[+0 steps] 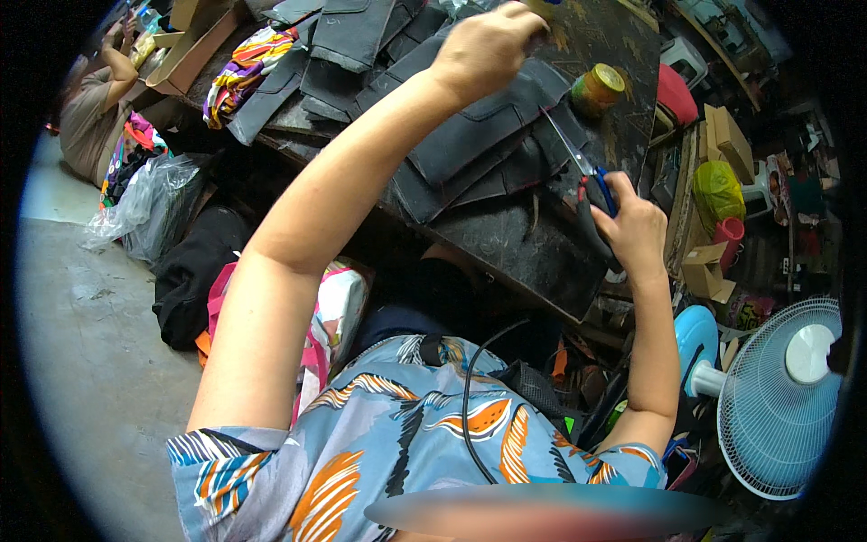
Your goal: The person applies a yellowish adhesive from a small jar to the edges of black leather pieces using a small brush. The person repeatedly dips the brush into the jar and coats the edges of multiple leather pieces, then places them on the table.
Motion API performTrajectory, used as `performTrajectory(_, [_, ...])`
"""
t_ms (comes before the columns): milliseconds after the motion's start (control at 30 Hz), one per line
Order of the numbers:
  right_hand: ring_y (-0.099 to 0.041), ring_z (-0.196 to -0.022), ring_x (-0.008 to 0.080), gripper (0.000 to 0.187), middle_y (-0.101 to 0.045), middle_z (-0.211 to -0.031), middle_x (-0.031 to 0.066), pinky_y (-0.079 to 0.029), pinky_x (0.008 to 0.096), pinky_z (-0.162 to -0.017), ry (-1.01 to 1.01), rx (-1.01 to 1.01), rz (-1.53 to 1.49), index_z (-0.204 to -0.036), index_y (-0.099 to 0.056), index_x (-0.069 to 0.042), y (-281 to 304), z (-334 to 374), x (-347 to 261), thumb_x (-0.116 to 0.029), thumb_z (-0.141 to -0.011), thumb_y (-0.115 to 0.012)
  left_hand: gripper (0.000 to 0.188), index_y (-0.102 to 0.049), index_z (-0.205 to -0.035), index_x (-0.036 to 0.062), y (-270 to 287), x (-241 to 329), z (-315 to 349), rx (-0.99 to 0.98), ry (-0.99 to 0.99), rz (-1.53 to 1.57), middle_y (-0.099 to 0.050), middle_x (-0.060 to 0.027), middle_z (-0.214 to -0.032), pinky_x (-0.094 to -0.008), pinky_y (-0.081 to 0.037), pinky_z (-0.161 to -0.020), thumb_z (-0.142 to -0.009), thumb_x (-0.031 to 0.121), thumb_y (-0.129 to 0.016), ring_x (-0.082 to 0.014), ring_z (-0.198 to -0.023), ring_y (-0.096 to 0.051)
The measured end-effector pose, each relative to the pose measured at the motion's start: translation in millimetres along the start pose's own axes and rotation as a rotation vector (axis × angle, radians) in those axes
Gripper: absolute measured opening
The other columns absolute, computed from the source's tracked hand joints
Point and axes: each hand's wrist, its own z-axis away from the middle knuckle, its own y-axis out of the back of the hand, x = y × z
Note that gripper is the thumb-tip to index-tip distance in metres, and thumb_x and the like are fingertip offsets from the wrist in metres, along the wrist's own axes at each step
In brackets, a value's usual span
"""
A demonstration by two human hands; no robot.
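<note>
My right hand (635,226) is wrapped round the handles of a pair of scissors (566,140), which have dark grips with blue and red parts. Their blades point away and to the left, over the edge of some stacked black leather-like pieces (488,135). My left hand (488,52) is raised above the far part of that stack, its fingers curled together. What those fingers hold, if anything, cannot be made out. Just beyond the scissor tips a yellowish jar (598,88) stands on the dark worktable (533,253).
More black pieces (352,36) and a bundle of colourful cloth (253,68) lie at the far left. Another person (95,117) sits beyond them. A blue and white fan (781,397) stands at my right, near cardboard boxes (727,144). Bags (163,203) rest by my left.
</note>
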Motion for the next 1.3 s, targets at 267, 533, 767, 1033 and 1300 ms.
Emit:
performTrajectory(267, [-0.054,-0.057,0.0070,0.032,-0.064,-0.066,0.0026,-0.041,0.0245,-0.057,-0.409,-0.087,-0.501,-0.107,-0.063,-0.009,10,-7,21,-0.022,-0.081,-0.078,0.059,-0.060,-0.129,0.0116,38,-1,75,-0.107,0.164,-0.187,-0.045,-0.0240,-0.145,-0.0526,-0.033,-0.113,-0.089,0.055,-0.064,-0.0442,-0.135,-0.041])
performTrajectory(533, [-0.048,-0.052,0.0025,0.021,-0.057,-0.066,-0.0046,-0.033,0.0200,-0.046,-0.189,-0.020,-0.968,-0.107,-0.063,-0.004,0,-113,4,-0.018,-0.093,-0.069,0.075,-0.051,-0.143,0.0176,24,10,110,-0.226,0.301,-0.309,-0.029,-0.0243,-0.158,-0.0575,-0.020,-0.118,-0.090,0.071,-0.048,-0.0481,-0.142,-0.031])
performTrajectory(767, [-0.051,-0.050,0.0071,0.040,-0.059,-0.065,-0.0014,-0.037,0.0250,-0.045,-0.261,-0.036,-0.796,-0.106,-0.066,-0.004,-50,-270,6,-0.042,-0.092,-0.070,0.075,-0.054,-0.140,0.0189,26,13,111,-0.173,0.335,-0.287,-0.032,-0.0224,-0.157,-0.0541,-0.022,-0.118,-0.089,0.073,-0.046,-0.0452,-0.141,-0.035])
performTrajectory(1033, [-0.071,-0.080,0.0244,0.058,-0.074,-0.095,0.0146,-0.054,0.0382,-0.075,-0.200,-0.203,-0.208,-0.112,-0.074,-0.006,-118,-395,-11,-0.055,-0.082,-0.068,0.072,-0.059,-0.137,0.0193,29,13,111,-0.127,0.367,-0.214,-0.034,-0.0221,-0.157,-0.0511,-0.024,-0.118,-0.088,0.071,-0.050,-0.0431,-0.141,-0.037])
performTrajectory(1300, [-0.072,-0.087,0.0220,0.043,-0.076,-0.093,0.0118,-0.053,0.0344,-0.085,-0.027,-0.240,-0.141,-0.108,-0.076,-0.008,-140,-407,-36,-0.044,-0.085,-0.072,0.072,-0.060,-0.136,0.0193,29,12,112,-0.107,0.377,-0.218,-0.038,-0.0227,-0.154,-0.0508,-0.028,-0.116,-0.085,0.071,-0.055,-0.0420,-0.139,-0.041])
